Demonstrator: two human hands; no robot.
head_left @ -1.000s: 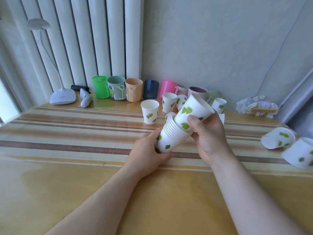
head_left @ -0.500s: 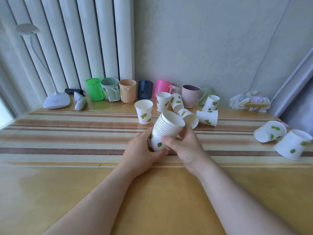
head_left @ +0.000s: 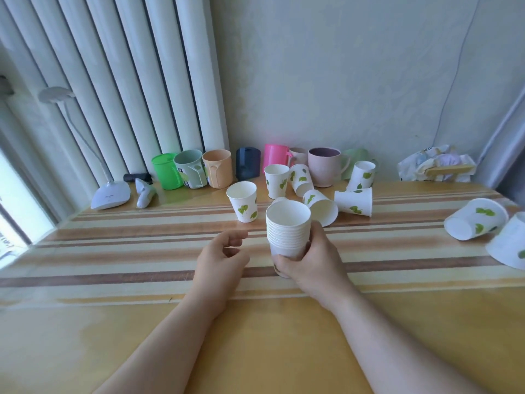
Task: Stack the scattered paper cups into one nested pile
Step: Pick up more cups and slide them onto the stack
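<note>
The stack (head_left: pixel 288 233) of nested paper cups is now being held by the right hand (head_left: pixel 311 258) alone, whose fingers are being wrapped round its lower half, while a second ago it was being gripped from both sides and tilted with one more cup being pushed into its mouth. That cup is no longer being seen apart from the pile, so it is being judged as seated, and the stack is being kept almost upright, its base hidden behind the fingers so that contact with the striped table (head_left: pixel 127 251) cannot be told. The left hand (head_left: pixel 224 258) has been taken off the pile and is being held just to the left of it, empty, with its fingers loosely curled. It is being judged that this freed hand is being readied for the next loose cup, the nearest being an upright cup (head_left: pixel 243 201) standing just beyond its fingertips. Several more cups are being left unstacked: an upright one (head_left: pixel 276 180) and a cluster of leaning and tipped cups (head_left: pixel 322 206) beyond the right hand, and two tipped cups (head_left: pixel 477 223) well off to that hand's right. The task is therefore being judged as partly done. A row of plastic mugs (head_left: pixel 217 172) is being left untouched farther beyond the hands.
</note>
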